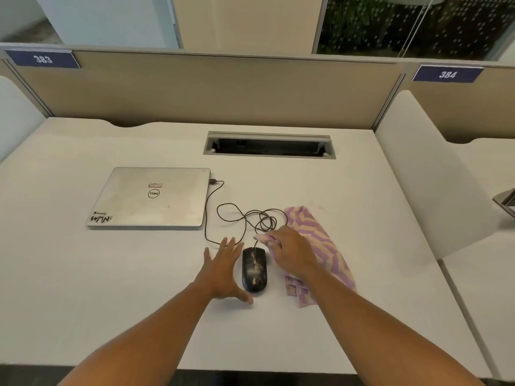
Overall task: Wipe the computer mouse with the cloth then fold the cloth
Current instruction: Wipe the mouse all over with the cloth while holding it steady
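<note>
A black computer mouse with pale dirt streaks on its top lies on the white desk. Just left of it my left hand is spread flat with fingers apart, the thumb near the mouse's near end. A purple and beige zigzag cloth lies right of the mouse. My right hand rests on the cloth and its fingers pinch a bunched edge of it close to the mouse's far end.
A shut silver laptop lies at the left, and the mouse's black cable loops from it across the desk. A cable hatch is open at the back. Beige partitions fence the desk.
</note>
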A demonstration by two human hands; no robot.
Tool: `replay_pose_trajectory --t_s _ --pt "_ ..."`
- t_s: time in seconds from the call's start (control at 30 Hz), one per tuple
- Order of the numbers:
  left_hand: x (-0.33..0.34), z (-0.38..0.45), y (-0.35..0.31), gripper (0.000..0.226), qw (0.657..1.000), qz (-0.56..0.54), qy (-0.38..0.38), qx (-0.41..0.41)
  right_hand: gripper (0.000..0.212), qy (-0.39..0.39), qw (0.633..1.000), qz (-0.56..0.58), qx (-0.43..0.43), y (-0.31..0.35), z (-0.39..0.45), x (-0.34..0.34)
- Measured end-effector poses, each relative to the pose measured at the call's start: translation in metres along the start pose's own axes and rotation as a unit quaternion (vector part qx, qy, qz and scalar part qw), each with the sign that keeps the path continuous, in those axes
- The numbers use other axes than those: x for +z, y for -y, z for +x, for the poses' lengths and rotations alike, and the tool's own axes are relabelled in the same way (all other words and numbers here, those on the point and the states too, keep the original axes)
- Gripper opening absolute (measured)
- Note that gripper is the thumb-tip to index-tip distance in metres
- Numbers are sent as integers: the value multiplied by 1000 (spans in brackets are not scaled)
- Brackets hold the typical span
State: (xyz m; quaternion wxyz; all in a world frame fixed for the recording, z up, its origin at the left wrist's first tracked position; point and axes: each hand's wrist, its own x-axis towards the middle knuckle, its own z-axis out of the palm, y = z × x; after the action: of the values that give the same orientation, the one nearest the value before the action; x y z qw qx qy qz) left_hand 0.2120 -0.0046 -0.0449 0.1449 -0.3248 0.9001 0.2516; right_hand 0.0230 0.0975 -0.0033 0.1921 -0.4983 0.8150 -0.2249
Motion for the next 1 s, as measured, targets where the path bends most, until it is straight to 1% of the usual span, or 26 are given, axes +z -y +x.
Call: replay_pose_trajectory --t_s 0.2,0.4,0.53,0.6,0.7,0.77,0.8,0.93,1.0 --pt "6 3 -2 151 1000 -12 4 4 34 42 999 -28 2 -1 6 17" --pt "12 6 -4 144 999 -46 -15 -1 34 65 996 -54 8 3 9 28" --pt "15 8 -5 141 996 -91 -27 -1 29 88 995 -40 30 9 10 35" --pt "16 8 -4 139 994 -107 -34 -3 32 102 994 -33 10 10 9 39" --pt "18 8 -2 136 992 -122 -41 -6 29 163 986 3 -23 10 11 32" --pt "20 8 -1 136 990 -132 -43 -6 30 213 976 -3 -43 6 16 21" --pt "20 8 0 136 990 -137 -43 -7 31 217 975 -10 -48 4 20 15" --pt "21 10 0 138 989 -142 -43 -10 30 165 985 -39 -23 0 30 4" --pt "20 11 0 139 988 -145 -42 -13 21 179 981 -71 -13 5 31 9"
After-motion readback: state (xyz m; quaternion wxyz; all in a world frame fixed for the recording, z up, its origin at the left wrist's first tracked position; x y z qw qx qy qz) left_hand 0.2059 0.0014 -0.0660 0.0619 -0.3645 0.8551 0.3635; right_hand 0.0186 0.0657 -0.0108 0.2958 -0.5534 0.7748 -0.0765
